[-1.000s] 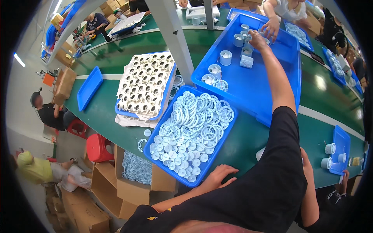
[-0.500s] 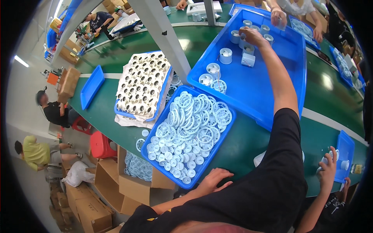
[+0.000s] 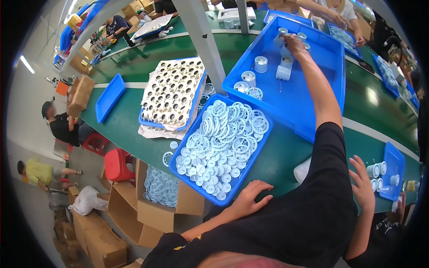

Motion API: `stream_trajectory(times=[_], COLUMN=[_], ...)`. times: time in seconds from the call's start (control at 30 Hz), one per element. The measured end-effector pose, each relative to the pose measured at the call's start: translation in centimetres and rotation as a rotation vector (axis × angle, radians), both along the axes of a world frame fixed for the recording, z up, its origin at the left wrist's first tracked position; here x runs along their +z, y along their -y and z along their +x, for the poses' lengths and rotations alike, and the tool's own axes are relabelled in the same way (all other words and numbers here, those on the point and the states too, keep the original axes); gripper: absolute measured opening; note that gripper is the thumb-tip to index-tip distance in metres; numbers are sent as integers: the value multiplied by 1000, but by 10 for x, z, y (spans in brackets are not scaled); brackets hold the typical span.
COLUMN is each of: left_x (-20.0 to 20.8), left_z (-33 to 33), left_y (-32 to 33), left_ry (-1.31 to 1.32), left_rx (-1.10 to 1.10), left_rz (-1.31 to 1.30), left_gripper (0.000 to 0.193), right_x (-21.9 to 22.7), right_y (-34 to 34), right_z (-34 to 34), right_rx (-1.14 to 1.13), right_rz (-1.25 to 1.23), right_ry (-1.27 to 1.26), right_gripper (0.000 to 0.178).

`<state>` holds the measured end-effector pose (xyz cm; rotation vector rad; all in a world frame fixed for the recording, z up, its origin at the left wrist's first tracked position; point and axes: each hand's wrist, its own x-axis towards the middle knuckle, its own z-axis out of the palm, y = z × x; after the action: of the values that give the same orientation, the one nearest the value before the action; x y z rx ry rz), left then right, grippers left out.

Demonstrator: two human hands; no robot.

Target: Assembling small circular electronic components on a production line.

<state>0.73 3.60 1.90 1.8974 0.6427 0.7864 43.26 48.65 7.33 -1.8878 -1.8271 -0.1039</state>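
Note:
My right hand (image 3: pixel 293 43) reaches into the large blue bin (image 3: pixel 319 85), fingers closed on a white cylindrical cup (image 3: pixel 279 41). Just below it, two more white cups (image 3: pixel 283 73) lie tilted against each other, a thin reddish wire hanging from the lower one. Several others stand around them in the bin. My left hand (image 3: pixel 251 198) lies at the table edge with its fingers apart, holding nothing. Beside it is a blue tray (image 3: pixel 250 172) heaped with pale blue spoked rings (image 3: pixel 241 145) and small round discs (image 3: pixel 210 178).
A tray of white parts with dark centres (image 3: pixel 172 94) stands left of the rings. Farther left lies a shallow blue tray (image 3: pixel 110 98). An open carton of rings (image 3: pixel 161 187) sits below the table edge. At right, a co-worker's hand (image 3: pixel 363 185) is near white cups (image 3: pixel 376 170).
My right hand has closed on a cup, and the cup left of it has gone from its place. A co-worker's hand across has left the bin. The right-hand co-worker has released several cups.

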Motion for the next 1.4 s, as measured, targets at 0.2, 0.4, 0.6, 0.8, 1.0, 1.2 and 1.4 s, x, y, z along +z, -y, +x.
stream_trajectory(times=[0.2, 0.4, 0.6, 0.8, 1.0, 1.2, 1.4], left_x=[-4, -12, 40, 67, 18, 5, 21], left_z=[-3, -5, -5, 14, 44, 61, 69], left_y=[3, 0, 2, -41, -58, -50, -43], left_ry=[77, 179, 280, 80, -137, -196, 52], left_rx=[12, 82, 214, 264, 104, 128, 118], left_rz=[21, 18, 258, 701, 597, 683, 673], left_gripper=[27, 26, 40, 75, 48, 43, 60], right_x=[70, 126, 45, -68, -83, -57, -57], right_y=[69, 200, 371, 462, 470, 501, 553], right_z=[7, -75, -171, -256, -263, -251, -250], right_rx=[-75, -62, 160, 112, -71, -288, -483], right_rz=[299, 287, 336, 111, 12, -223, -106], right_ry=[104, -407, -1479, -2145, -2040, -981, -481], right_gripper=[29, 28, 26, 30, 29, 18, 27])
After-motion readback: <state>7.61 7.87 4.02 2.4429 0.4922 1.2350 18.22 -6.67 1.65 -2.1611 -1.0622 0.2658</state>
